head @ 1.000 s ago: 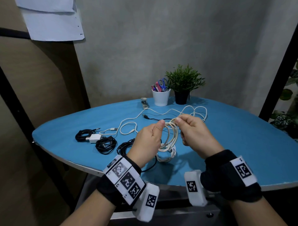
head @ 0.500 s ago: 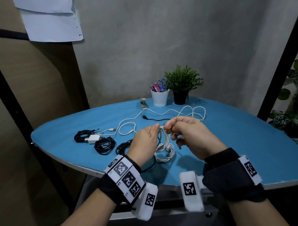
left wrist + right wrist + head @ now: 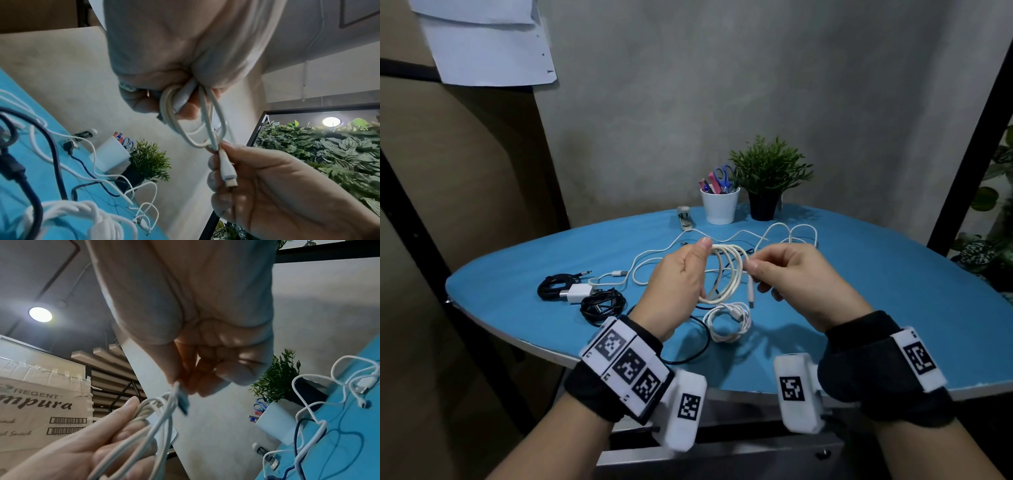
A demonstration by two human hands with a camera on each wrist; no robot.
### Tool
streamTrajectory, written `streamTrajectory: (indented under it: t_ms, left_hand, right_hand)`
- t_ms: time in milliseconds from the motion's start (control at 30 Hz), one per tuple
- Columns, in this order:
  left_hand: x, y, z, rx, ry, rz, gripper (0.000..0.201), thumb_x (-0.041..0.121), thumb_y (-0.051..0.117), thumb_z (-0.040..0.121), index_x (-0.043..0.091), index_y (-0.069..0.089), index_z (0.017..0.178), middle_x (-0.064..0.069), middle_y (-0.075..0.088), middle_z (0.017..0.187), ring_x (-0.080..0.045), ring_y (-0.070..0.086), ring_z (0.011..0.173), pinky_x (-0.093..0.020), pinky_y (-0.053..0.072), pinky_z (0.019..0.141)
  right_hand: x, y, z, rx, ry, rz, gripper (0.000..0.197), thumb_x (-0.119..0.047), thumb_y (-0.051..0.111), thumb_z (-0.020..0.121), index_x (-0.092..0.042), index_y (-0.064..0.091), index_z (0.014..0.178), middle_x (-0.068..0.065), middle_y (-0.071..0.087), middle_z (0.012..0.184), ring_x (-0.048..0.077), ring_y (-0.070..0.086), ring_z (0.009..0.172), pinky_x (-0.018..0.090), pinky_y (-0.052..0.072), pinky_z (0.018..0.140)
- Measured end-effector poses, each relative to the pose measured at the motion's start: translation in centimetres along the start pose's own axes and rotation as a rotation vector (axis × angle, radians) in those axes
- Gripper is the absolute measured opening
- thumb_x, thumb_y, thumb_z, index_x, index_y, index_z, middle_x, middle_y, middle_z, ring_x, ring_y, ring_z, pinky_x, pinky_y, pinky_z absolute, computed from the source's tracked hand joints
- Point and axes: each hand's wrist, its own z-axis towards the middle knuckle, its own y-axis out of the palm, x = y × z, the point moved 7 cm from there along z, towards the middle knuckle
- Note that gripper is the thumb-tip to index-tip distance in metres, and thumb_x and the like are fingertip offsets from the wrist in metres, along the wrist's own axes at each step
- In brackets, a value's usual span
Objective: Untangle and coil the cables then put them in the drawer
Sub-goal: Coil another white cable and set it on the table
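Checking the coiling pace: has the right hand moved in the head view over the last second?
Yes. The right hand has drawn rightward, away from the left hand, pinching the white cable end, judged against the white cup.

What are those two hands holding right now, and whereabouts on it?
One cream cable coil. The left hand grips its gathered loops at the top; the right hand pinches the loose end just behind the plug.
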Motion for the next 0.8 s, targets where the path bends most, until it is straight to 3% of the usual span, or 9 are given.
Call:
streamTrajectory:
  t_ms: [133,233,400,567,700,800]
  left_hand:
    - [0.3,0.0,0.0,0.004,0.034,0.138,0.049,0.046,0.033,0.097,0.010,0.044,0.064,-0.009,0.048,0.057,-0.012,0.044,0.050,-0.034,0.040,0.059]
    - [0.0,1.1,-0.3,-0.050,0.014,0.152,0.049,0.044,0.033,0.097,0.010,0.045,0.065,0.001,0.047,0.050,-0.006,0.039,0.041,-0.025,0.032,0.048]
    - [-1.4,2.3,-0.7,-0.070,-0.109,-0.069,0.044,0.046,0.037,0.096,0.019,0.043,0.062,-0.002,0.044,0.058,-0.018,0.039,0.055,-0.028,0.033,0.055]
    - [-1.9,2.5,-0.8,-0.027,-0.206,-0.227,0.047,0.047,0.037,0.096,0.016,0.042,0.061,0.002,0.040,0.055,-0.012,0.033,0.047,-0.024,0.029,0.047]
    - [-1.8,2.7,-1.0,-0.039,-0.285,-0.435,0.049,0.045,0.035,0.097,0.012,0.039,0.060,-0.003,0.036,0.055,-0.013,0.033,0.044,-0.022,0.029,0.045]
    - [-1.6,2.9,-1.2,-0.069,-0.327,-0.564,0.047,0.045,0.035,0.097,0.013,0.039,0.061,-0.002,0.037,0.055,-0.013,0.033,0.045,-0.024,0.027,0.046]
  right_hand:
    - [0.2,0.5,-0.3,0.011,0.075,0.242,0.019,0.000,0.060,0.085,-0.006,0.058,0.067,-0.001,0.054,0.048,0.009,0.048,0.043,0.018,0.036,0.040]
    - [0.1,0.9,-0.3,0.020,0.144,0.410,0.016,0.004,0.056,0.084,-0.004,0.055,0.070,0.003,0.052,0.046,0.010,0.047,0.039,0.016,0.039,0.037]
    - [0.4,1.5,-0.4,0.019,0.157,0.550,0.013,0.006,0.053,0.088,0.003,0.055,0.076,0.009,0.059,0.050,0.016,0.060,0.046,0.022,0.056,0.050]
    - [0.0,1.9,-0.3,0.085,0.053,0.323,0.011,0.004,0.056,0.086,-0.002,0.055,0.076,0.008,0.062,0.052,0.018,0.062,0.048,0.027,0.056,0.053]
    - [-0.9,1.2,-0.2,0.172,-0.144,-0.141,0.012,-0.014,0.069,0.075,-0.016,0.062,0.066,0.001,0.063,0.065,0.013,0.055,0.057,0.032,0.049,0.061]
    - [-1.1,1.1,-0.3,0.189,-0.165,-0.163,0.014,-0.017,0.070,0.073,-0.020,0.059,0.065,-0.006,0.063,0.077,0.012,0.059,0.069,0.028,0.048,0.068]
